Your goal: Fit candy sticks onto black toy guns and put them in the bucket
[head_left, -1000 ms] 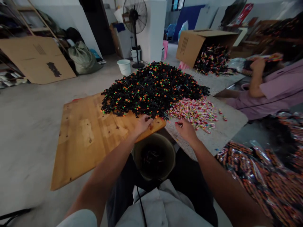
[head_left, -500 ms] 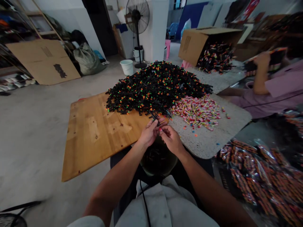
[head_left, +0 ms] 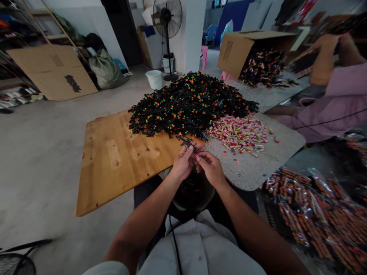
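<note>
My left hand (head_left: pixel 182 165) is closed around black toy guns (head_left: pixel 185 141), whose thin ends stick out past the fingers toward the table. Beside it, my right hand (head_left: pixel 211 169) pinches a small red-tipped piece (head_left: pixel 195 155) against the held toy guns; most of the piece is hidden by fingers. Just beyond both hands lies a big heap of black toy guns (head_left: pixel 183 105) with orange and green tips. Right of that heap is a pile of small pink, red and yellow tubes (head_left: pixel 241 131). Below the hands a bucket (head_left: pixel 193 191) holds dark pieces.
The heap spans a wooden board (head_left: pixel 114 168) and a grey speckled tabletop (head_left: pixel 246 172). Plastic-wrapped bundles (head_left: pixel 309 214) lie on the right. Behind are a tipped cardboard box (head_left: pixel 235 53), a white bucket (head_left: pixel 155 80) and a fan (head_left: pixel 166 30). A co-worker in a pink top (head_left: pixel 338 103) sits at right.
My hands have drawn slightly closer together, and the toy guns in my left hand have turned a little to the left. The co-worker's arms have risen, holding less in clear view.
</note>
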Available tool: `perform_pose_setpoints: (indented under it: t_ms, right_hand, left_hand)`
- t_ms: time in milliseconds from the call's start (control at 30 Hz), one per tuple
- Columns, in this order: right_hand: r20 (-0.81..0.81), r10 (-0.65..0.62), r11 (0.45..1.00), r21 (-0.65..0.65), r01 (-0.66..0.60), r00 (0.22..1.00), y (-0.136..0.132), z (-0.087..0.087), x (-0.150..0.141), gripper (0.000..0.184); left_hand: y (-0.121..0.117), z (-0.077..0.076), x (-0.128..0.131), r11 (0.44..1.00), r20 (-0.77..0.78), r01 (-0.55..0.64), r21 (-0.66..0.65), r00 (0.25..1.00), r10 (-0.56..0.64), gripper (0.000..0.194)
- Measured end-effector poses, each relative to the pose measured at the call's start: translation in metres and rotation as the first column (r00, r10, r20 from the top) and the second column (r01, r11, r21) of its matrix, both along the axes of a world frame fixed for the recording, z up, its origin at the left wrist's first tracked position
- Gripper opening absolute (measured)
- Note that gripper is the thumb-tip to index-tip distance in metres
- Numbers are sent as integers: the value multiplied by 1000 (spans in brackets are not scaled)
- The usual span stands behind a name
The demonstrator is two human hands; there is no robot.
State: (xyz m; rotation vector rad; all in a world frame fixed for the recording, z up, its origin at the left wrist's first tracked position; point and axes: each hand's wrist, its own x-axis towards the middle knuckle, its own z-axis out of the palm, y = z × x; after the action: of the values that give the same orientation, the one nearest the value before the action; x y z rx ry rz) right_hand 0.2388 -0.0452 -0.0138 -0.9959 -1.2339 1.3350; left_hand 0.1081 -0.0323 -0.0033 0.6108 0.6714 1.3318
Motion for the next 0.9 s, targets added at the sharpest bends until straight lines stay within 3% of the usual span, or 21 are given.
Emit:
perform_pose_setpoints:
  t_ms: [233, 433, 567, 733, 833, 900]
  right_hand:
    - [-22, -12, 998, -69, 10, 1000, 3, -2, -1, 41]
    - [-136, -84, 987, -144, 65, 987, 1, 7, -4, 39]
    - [-214, -178, 973, -184, 140, 960, -4, 6, -10, 36]
    - [-41, -280, 959, -52, 277, 959, -8, -3, -18, 32]
    - [31, -281, 960, -2, 281, 959, -11, -5, -19, 32]
    - [114, -277, 958, 107, 265, 954, -13, -4, -16, 31]
  left_hand:
    - [-6, 3, 3, 999, 14, -45, -14, 999, 45, 40]
    - [-7, 1, 2, 1000, 19, 23, 11, 1000, -23, 50]
    - [-7, 0, 7, 998, -7, -60, -9, 998, 60, 50]
    - [-7, 3, 18, 955, -72, -289, -70, 956, 284, 39]
    - [-9, 7, 21, 939, -53, -320, -129, 947, 315, 35]
    - [-11, 10, 21, 927, -25, -333, -171, 942, 333, 33]
